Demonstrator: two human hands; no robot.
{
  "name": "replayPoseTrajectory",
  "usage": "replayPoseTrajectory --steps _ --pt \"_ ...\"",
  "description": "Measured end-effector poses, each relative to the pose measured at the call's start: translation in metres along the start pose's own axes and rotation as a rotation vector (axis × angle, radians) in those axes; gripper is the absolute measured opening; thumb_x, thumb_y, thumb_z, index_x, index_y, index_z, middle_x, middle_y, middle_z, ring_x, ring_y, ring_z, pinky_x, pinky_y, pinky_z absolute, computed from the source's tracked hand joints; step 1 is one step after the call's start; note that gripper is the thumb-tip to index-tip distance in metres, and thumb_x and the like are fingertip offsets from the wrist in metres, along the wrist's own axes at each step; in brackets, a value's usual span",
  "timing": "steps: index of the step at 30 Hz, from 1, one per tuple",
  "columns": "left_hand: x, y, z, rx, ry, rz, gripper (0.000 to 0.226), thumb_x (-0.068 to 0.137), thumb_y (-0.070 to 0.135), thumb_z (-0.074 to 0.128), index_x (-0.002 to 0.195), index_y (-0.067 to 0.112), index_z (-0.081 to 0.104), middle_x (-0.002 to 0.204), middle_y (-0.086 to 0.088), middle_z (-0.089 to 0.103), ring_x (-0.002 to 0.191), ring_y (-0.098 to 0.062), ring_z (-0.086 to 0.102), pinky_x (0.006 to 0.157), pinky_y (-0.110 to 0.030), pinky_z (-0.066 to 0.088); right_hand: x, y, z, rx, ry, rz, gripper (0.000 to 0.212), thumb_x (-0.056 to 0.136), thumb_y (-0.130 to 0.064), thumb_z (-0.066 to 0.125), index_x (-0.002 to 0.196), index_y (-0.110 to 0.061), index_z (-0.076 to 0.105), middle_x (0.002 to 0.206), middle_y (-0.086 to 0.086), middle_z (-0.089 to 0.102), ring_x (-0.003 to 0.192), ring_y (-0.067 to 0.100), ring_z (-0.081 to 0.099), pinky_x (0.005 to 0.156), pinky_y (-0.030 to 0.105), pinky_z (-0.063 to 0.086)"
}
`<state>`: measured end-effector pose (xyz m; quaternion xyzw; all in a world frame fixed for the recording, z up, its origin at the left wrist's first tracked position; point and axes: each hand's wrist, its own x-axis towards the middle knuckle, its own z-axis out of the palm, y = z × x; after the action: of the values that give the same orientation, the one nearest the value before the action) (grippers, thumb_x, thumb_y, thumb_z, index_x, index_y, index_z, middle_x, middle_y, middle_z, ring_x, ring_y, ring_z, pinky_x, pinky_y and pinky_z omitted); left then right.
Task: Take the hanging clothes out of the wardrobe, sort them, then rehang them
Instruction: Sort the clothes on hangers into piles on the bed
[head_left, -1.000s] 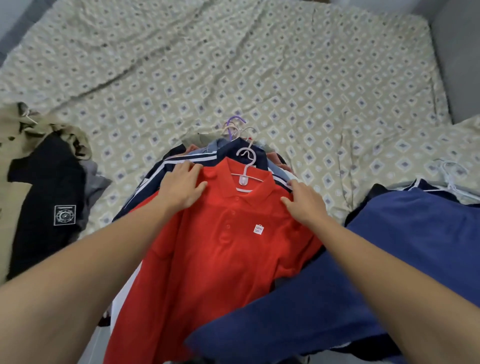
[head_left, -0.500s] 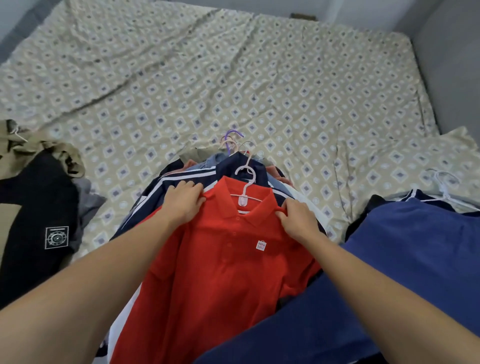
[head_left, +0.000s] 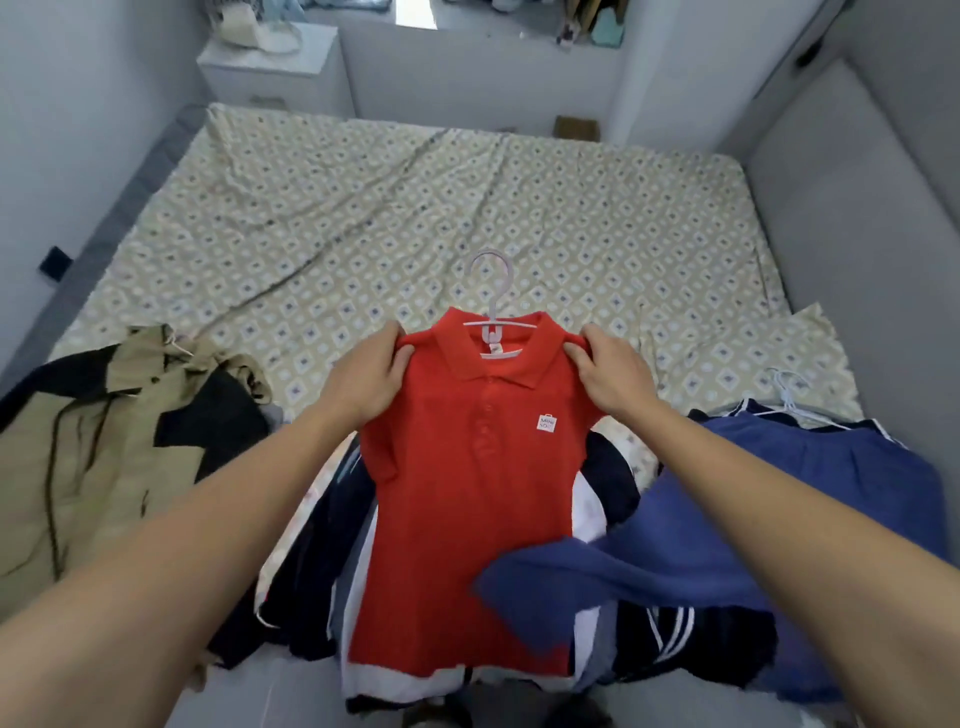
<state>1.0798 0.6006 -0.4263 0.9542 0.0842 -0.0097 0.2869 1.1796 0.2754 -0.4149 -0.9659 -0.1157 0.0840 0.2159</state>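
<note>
1. Your hands are each closed on a shoulder of the red polo shirt (head_left: 467, 499): left hand (head_left: 371, 376) grips the cloth at the shirt's left-of-frame shoulder, right hand (head_left: 610, 376) pinches the other shoulder by the collar.
2. Change from a second ago: your hands then lay on the shirt while it was flat on top of the pile; half a second ago the fingers were closing on the shoulders. Now the shirt is raised and held out before you, hanging from your grip.
3. The white hanger (head_left: 493, 317) has come up with it, sitting in the neck opening, hook upright above the collar. The hanger stayed in place through the lift.
4. Below and behind the shirt lies the central pile (head_left: 322, 561) of dark navy and white garments, now uncovered at its top. Whether the shirt's hem touches the pile cannot be told.
5. On your right, the blue garment (head_left: 753, 519) is spread out, one fold overlapping the shirt's lower right corner in view. A second white hanger (head_left: 789, 395) shows at its far edge.
6. On your left, a khaki and black jacket (head_left: 104, 441) lies on the bed (head_left: 363, 208).
7. Judgement: one item is separated for sorting. The next move calls for choosing a group on the bed. Rehanging has not begun.
</note>
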Motion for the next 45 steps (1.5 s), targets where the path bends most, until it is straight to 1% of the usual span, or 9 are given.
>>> replayPoseTrajectory --steps 6,9,16,20,24,29,33,38,45 --pt "-0.037 0.026 -0.136 0.055 0.143 0.038 0.028 0.109 0.040 0.045 0.098 0.015 0.049 0.092 -0.010 0.063 0.087 -0.032 0.058 0.074 -0.047 0.044 -0.009 -0.101 -0.093 0.029 0.085 -0.190 0.029 0.106 -0.046 0.050 0.092 -0.021 0.046 0.099 0.011 0.069 0.098 0.037 0.063 0.069 0.040 0.032" --pt "-0.063 0.029 -0.190 0.079 0.235 0.022 0.028 0.109 0.041 0.045 0.098 0.015 0.051 0.091 -0.008 0.063 0.086 -0.032 0.059 0.074 -0.048 0.044 -0.011 -0.147 -0.122 0.051 0.115 -0.299 0.031 0.105 -0.048 0.051 0.091 -0.021 0.048 0.103 0.014 0.070 0.100 0.038 0.063 0.069 0.041 0.034" --pt "-0.116 0.014 -0.279 0.169 0.401 -0.061 0.042 0.107 0.055 0.039 0.088 0.018 0.047 0.086 -0.001 0.058 0.088 -0.032 0.059 0.069 -0.043 0.039 -0.025 -0.239 -0.138 0.096 0.130 -0.446 0.033 0.103 -0.050 0.052 0.087 -0.022 0.047 0.098 0.014 0.069 0.096 0.039 0.064 0.072 0.045 0.041" --pt "-0.138 -0.028 -0.322 0.207 0.468 -0.055 0.055 0.101 0.069 0.032 0.087 0.019 0.049 0.086 -0.008 0.064 0.091 -0.037 0.063 0.069 -0.045 0.044 -0.036 -0.297 -0.121 0.102 0.122 -0.485 0.033 0.103 -0.051 0.051 0.086 -0.023 0.046 0.096 0.012 0.069 0.095 0.038 0.064 0.070 0.044 0.040" --pt "-0.154 -0.083 -0.358 0.245 0.516 -0.092 0.051 0.104 0.065 0.040 0.078 0.021 0.042 0.075 -0.002 0.055 0.086 -0.038 0.063 0.066 -0.042 0.040 -0.052 -0.357 -0.090 0.099 0.140 -0.484 0.037 0.103 -0.054 0.051 0.084 -0.022 0.048 0.090 0.009 0.068 0.092 0.036 0.062 0.070 0.045 0.043" --pt "-0.174 -0.161 -0.397 0.307 0.540 -0.062 0.051 0.102 0.066 0.041 0.075 0.023 0.043 0.079 -0.011 0.066 0.083 -0.040 0.065 0.064 -0.040 0.038 -0.081 -0.429 -0.034 0.121 0.168 -0.419 0.043 0.102 -0.058 0.049 0.079 -0.022 0.045 0.079 0.006 0.064 0.084 0.037 0.062 0.068 0.046 0.046" --pt "-0.206 -0.222 -0.420 0.315 0.487 -0.035 0.052 0.102 0.067 0.040 0.075 0.023 0.042 0.075 -0.006 0.063 0.079 -0.037 0.064 0.062 -0.038 0.037 -0.113 -0.476 0.012 0.167 0.146 -0.355 0.043 0.099 -0.060 0.051 0.079 -0.022 0.048 0.074 0.003 0.063 0.078 0.033 0.061 0.068 0.046 0.048" --pt "-0.258 -0.284 -0.434 0.319 0.462 -0.080 0.058 0.097 0.075 0.032 0.073 0.023 0.042 0.071 0.000 0.060 0.075 -0.032 0.063 0.063 -0.041 0.048 -0.158 -0.520 0.065 0.201 0.080 -0.348 0.041 0.100 -0.056 0.055 0.076 -0.023 0.049 0.069 -0.001 0.060 0.074 0.029 0.061 0.066 0.045 0.047" --pt "-0.352 -0.325 -0.438 0.329 0.542 -0.160 0.050 0.099 0.065 0.044 0.074 0.021 0.045 0.066 0.007 0.051 0.070 -0.029 0.059 0.058 -0.035 0.037 -0.221 -0.563 0.109 0.260 0.031 -0.384 0.042 0.093 -0.063 0.051 0.080 -0.024 0.055 0.070 -0.003 0.063 0.074 0.026 0.062 0.068 0.046 0.049"
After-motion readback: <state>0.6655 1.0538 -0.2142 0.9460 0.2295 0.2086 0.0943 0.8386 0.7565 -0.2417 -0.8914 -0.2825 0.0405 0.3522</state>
